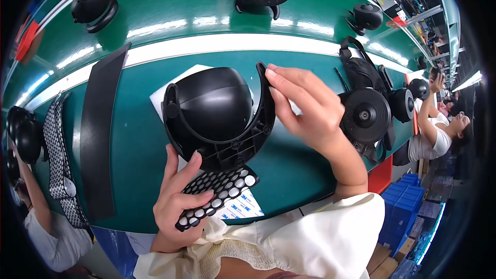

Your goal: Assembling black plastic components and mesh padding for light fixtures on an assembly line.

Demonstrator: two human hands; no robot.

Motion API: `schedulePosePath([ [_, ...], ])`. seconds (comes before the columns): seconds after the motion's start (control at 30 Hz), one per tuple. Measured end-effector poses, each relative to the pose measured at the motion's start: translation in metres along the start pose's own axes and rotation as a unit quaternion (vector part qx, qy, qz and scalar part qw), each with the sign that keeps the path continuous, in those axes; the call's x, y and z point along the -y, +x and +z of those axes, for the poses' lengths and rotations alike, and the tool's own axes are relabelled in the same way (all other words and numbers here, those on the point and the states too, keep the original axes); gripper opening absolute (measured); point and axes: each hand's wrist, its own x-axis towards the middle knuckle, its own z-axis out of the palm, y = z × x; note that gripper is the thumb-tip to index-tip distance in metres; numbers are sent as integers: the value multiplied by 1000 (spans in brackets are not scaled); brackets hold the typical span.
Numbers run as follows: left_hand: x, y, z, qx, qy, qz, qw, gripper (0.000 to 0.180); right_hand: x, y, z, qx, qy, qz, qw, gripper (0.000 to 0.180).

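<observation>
A glossy black dome housing (217, 116) is resting on the green desk (144, 139). The right hand (305, 106) is pinching its rim; the left hand (178, 201), below it, is gripping a perforated black pad sheet (222, 191). A black foam strip (98, 129) is lying left of the housing.

Factory assembly line: green conveyor belt (170, 18)

Dome housing (217, 108) base partly hidden

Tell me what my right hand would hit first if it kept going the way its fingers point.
The right hand already touches the black bracket's rim; next would probably be the black dome.
</observation>
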Motion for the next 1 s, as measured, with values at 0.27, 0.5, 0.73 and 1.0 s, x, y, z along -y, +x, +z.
schedulePosePath([
  [0.27, -4, 4, -2, 35, -56, -15, 998, 20, 22, 18, -34, 240, -153, 18, 958, 45],
  [0.5, -11, -3, 4, -23, -187, -115, 975, 27, 67, 33, -35, 187, 71, -27, 979, 27],
  [0.73, -13, -11, 0, -54, -142, -143, 978, 22, 88, 28, -18, 203, 188, -44, 960, 32],
  [1.0, -16, -6, -5, -53, -36, -128, 990, 23, 97, 27, -12, 162, 139, -79, 974, 34],
])
